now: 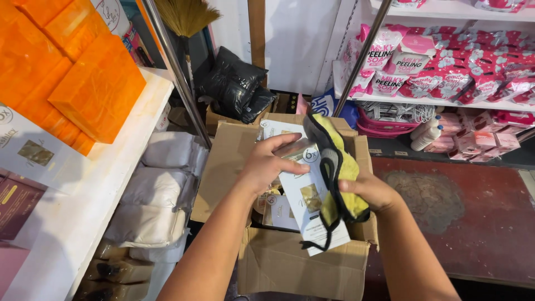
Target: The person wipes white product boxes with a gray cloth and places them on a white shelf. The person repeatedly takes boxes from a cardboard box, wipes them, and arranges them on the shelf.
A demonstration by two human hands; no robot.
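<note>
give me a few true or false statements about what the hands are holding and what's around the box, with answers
1. The left hand grips a white flat box over an open cardboard carton. True.
2. The right hand holds a blue sponge. False: it holds a yellow and grey cloth with black edging.
3. The cloth lies against the white box. True.
4. The orange blocks sit on the floor to the right. False: they are stacked on the white shelf to the left.
5. The carton is shut with tape. False: its flaps are open and more white boxes show inside.
</note>
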